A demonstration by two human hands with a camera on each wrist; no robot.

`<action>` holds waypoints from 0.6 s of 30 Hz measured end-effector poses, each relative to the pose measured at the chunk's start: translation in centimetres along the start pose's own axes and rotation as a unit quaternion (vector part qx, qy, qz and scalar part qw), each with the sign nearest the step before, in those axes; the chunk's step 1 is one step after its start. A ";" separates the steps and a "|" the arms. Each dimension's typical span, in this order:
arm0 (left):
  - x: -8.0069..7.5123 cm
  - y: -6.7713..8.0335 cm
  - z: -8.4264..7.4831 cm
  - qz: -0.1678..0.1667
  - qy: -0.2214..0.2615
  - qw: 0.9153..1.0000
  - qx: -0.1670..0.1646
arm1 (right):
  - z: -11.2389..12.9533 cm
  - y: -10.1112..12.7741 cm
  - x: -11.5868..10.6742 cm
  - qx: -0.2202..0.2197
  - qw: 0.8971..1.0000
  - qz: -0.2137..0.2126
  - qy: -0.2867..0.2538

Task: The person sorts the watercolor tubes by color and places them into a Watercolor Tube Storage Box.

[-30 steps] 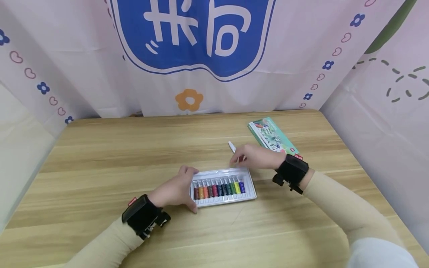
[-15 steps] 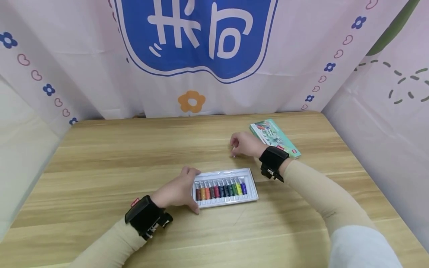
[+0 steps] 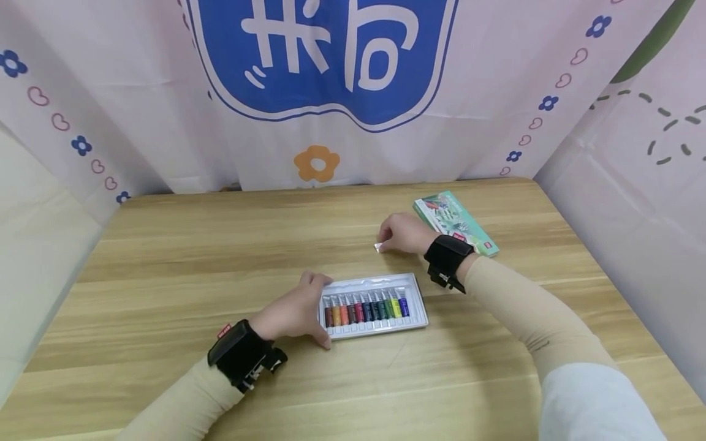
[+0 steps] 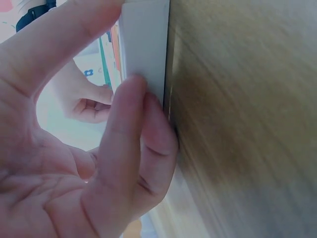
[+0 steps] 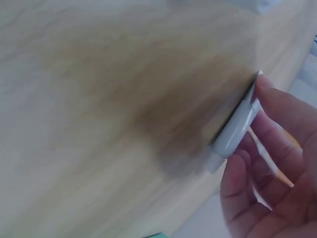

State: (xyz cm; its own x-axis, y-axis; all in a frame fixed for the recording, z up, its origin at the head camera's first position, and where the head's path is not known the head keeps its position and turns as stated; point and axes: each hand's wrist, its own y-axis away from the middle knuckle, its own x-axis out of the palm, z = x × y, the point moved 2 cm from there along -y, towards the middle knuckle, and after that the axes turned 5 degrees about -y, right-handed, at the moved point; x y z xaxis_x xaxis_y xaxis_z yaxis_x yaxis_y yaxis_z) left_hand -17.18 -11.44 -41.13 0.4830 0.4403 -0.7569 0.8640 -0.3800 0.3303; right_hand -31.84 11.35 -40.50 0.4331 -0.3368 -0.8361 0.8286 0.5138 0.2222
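While my left hand (image 3: 292, 312) grips the paint tray (image 3: 375, 306) at its left end on the table (image 3: 165, 257), right hand (image 3: 402, 234) sits behind it near the green box (image 3: 455, 222); left wrist: fingers (image 4: 124, 148) pinch tray edge; right wrist: right hand's fingers (image 5: 267, 144) pinch a white tube (image 5: 235, 129) against the tabletop

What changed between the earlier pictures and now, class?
The right hand carried the white tube from just above the paint tray farther back on the table, lowering it there, still holding it. The left hand stayed gripping the tray's left end; the green box stayed put.
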 end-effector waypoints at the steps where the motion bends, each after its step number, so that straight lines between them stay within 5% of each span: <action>1: 0.0 0.0 0.0 0.000 0.000 1.000 0.000 | 0.0 0.1 0.0 0.000 1.000 0.001 0.002; 18: 0.2 -0.3 0.4 -0.005 0.005 1.000 0.007 | -0.4 1.8 0.1 -0.087 0.992 0.000 0.091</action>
State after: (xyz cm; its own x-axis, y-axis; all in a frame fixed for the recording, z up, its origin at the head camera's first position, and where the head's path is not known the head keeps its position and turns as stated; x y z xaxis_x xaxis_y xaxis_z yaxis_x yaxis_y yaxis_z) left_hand -17.40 -11.59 -41.56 0.4761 0.4514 -0.7547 0.8665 -0.3872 0.3150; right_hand -30.43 12.59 -40.35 0.3496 -0.1973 -0.9159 0.7476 0.6480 0.1458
